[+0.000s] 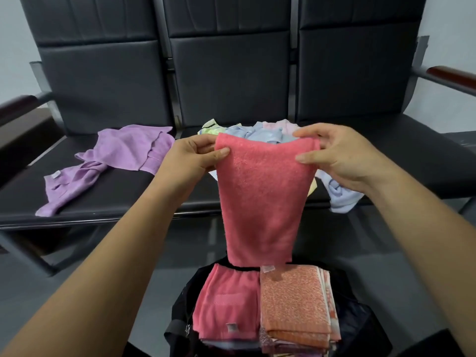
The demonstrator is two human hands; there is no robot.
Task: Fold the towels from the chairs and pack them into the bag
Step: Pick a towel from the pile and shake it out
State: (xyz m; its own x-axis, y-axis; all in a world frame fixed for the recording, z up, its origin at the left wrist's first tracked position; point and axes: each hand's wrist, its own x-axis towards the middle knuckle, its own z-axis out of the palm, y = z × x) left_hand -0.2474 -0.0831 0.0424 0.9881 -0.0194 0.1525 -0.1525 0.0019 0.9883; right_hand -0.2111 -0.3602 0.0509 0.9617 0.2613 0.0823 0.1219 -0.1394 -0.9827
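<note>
Pink towel [260,199] hanging between left hand [192,157] and right hand [342,158], above bag [180,313]

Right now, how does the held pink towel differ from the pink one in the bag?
The held towel hangs, pinched by the left hand and right hand; the packed towel lies flat in the bag. The held towel looks longer, the packed towel folded smaller. Both are pink.

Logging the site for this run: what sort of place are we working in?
Probably a waiting room or office lobby, not a home: a row of joined black padded chairs with wooden armrests, a plain pale wall behind them, and a smooth grey floor under the bag.
</note>
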